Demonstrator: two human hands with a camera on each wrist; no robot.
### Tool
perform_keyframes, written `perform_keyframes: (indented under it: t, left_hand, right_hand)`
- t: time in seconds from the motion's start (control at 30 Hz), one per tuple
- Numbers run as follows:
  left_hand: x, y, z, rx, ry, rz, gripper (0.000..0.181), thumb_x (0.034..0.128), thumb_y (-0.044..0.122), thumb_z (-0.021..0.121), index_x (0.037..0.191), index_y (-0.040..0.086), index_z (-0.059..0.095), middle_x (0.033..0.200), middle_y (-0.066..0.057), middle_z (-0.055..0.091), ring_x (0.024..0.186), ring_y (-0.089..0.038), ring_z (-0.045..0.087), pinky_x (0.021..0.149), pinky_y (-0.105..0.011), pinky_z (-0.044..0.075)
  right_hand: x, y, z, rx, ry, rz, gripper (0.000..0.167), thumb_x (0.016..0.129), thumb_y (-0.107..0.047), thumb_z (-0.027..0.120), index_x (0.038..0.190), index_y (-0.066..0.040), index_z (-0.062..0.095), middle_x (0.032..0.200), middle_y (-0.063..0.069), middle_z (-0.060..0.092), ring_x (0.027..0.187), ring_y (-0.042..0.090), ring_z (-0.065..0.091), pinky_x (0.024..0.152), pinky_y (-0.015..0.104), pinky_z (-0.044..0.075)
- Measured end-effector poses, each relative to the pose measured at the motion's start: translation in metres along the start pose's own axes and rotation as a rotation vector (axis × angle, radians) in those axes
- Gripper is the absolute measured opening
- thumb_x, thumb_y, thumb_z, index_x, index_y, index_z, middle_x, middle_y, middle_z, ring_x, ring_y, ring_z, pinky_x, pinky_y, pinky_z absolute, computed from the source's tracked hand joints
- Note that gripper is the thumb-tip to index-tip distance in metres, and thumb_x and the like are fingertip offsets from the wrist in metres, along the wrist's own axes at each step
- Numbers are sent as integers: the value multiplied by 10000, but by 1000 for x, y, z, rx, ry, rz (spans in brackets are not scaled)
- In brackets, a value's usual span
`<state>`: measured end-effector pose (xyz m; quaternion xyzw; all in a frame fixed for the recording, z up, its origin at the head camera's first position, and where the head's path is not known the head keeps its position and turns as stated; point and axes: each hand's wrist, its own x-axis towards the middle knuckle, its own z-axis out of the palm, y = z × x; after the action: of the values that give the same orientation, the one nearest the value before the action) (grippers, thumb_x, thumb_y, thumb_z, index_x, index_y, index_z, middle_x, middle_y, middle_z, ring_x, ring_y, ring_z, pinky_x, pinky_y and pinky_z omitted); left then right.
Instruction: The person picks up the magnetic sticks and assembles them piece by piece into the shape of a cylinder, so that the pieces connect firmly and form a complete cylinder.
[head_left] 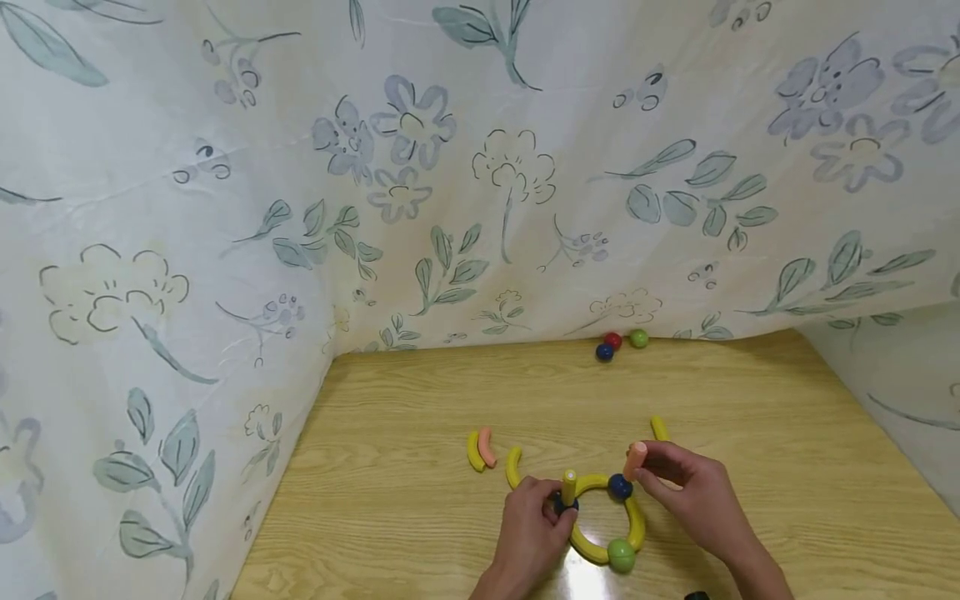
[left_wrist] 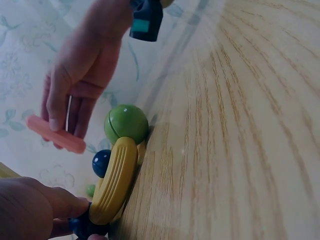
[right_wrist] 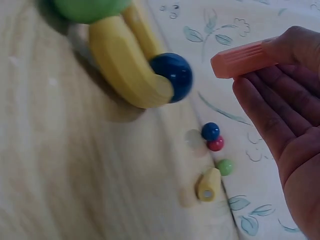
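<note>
In the head view a ring of curved yellow pieces (head_left: 636,523) lies on the table, joined by two dark blue balls (head_left: 620,486) and a green ball (head_left: 621,554). My left hand (head_left: 528,533) pinches the blue ball at the ring's left, from which a yellow stick (head_left: 569,486) stands up. My right hand (head_left: 701,504) holds a salmon-pink stick (head_left: 635,460) between thumb and fingers, close to the other blue ball. The right wrist view shows the pink stick (right_wrist: 245,59) apart from the blue ball (right_wrist: 172,77).
Loose yellow (head_left: 476,451) and pink (head_left: 487,447) curved pieces lie left of the ring, with another yellow piece (head_left: 513,467) beside my left hand. A yellow piece (head_left: 659,428) lies beyond my right hand. Red (head_left: 612,340), blue (head_left: 604,352) and green (head_left: 638,338) balls sit by the floral curtain (head_left: 510,250).
</note>
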<state>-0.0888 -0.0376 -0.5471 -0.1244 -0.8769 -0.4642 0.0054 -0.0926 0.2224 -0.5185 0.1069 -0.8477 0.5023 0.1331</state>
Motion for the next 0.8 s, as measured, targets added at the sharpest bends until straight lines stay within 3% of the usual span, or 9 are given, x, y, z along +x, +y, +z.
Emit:
perform_keyframes:
  t: [0.57,0.8]
  left_hand:
    - [-2,-2,0,-16,5,-4,265,916,96,867,1166,40,801,934,33,636,693,87,521,629,-138,493]
    - [-5,-4,-2,-20,-62,-6,322,912,142,854,1219,79,780,1022,59,604,792,37,531,694,-145,500]
  right_hand:
    - [2,8,15,11,-38,-89,284,961,-48,836,1238,-92,791,1103,29,840,1023,27,774,822,197,640]
    - [19,17,14,-3,-121,-126,281,972,-60,827,1245,-117,791,1139,17,833,1051,26,769,837,242,655]
